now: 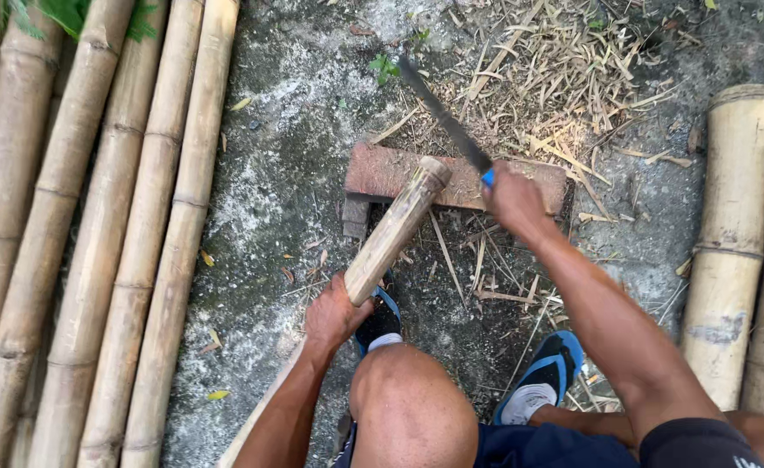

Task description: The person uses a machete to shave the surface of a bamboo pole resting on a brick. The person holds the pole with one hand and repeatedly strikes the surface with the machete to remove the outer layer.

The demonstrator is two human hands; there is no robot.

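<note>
My left hand (334,314) grips the bamboo piece (397,227), its far end resting on the brick (382,173). My right hand (514,201) hides the machete (445,120) handle; the pole's near end runs out of view.

The blade (441,117) is a dark motion smear, its edge and tip impossible to make out, and the right hand (514,201) swallows nearly all of the blue handle (488,178). The pole (391,234) slips behind the left hand (334,314) and forearm and its lower end runs off the bottom edge, while the brick (382,172) under it is partly covered by the pole's tip and by litter. Both stacks of bamboo, left (96,260) and right (733,243), are cut by the frame, so their lengths can't be told.
</note>
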